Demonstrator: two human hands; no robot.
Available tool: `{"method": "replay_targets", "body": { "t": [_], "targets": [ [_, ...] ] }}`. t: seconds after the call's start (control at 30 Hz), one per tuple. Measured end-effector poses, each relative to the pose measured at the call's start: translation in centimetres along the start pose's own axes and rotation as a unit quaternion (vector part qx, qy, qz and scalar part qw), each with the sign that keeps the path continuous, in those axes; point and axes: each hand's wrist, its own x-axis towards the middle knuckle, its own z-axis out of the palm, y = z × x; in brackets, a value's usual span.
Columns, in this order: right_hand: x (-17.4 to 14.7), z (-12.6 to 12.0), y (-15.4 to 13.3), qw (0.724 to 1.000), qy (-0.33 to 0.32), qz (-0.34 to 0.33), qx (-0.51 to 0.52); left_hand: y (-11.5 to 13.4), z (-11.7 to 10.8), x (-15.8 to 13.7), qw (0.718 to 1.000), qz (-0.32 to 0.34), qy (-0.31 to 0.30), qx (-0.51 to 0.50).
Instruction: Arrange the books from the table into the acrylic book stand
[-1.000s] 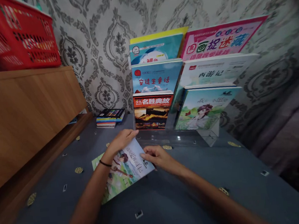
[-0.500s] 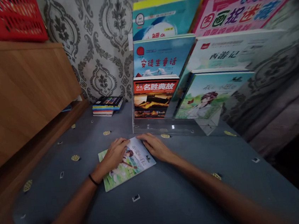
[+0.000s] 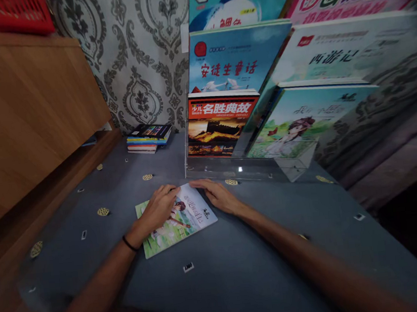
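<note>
A thin picture book [image 3: 172, 234] lies flat and slanted on the grey-blue table. Its cover shows an illustrated figure, green grass and Chinese lettering. My left hand [image 3: 163, 203] rests over the cover's upper left part, fingers stretched toward the top edge and a dark band around the wrist. At the upper right edge, my right hand [image 3: 216, 195] touches the book with its fingers extended and thumb lower along the side. Both hands are open, and part of the cover is hidden beneath the left one.
Behind the book, a clear acrylic stand [image 3: 228, 166] holds several upright books, including one with an orange-red cover [image 3: 220, 125]. A small stack of books [image 3: 149, 138] sits at the back left. A wooden cabinet [image 3: 33, 120] carries a red basket [image 3: 11, 18]. The table [image 3: 221, 274] has rounded edges.
The view has tilted down and come slightly closer, so the stand looks larger and higher. Both hands stay in nearly the same place on the book, which has not visibly moved on the table.
</note>
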Motion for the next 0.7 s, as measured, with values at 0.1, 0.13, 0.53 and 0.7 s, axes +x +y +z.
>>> {"method": "replay_targets", "body": {
  "t": [0.1,0.13,0.53,0.7],
  "targets": [
    [-1.3,-0.5,-1.0,1.0,-0.014,0.014,0.017,0.2,-0.1,0.0,1.0,-0.002,-0.001,-0.002],
    [-1.8,-0.7,-1.3,1.0,-0.016,0.017,0.021,0.2,-0.1,0.0,1.0,-0.003,-0.003,-0.001],
    [-8.4,-1.4,-5.0,0.998,-0.015,0.042,0.053,0.1,-0.1,0.0,0.999,0.005,0.005,0.04],
    [-9.4,-1.4,-6.8,0.998,-0.018,0.06,0.009,1.0,-0.8,-0.3,0.993,-0.03,-0.013,0.112]
  ]
}}
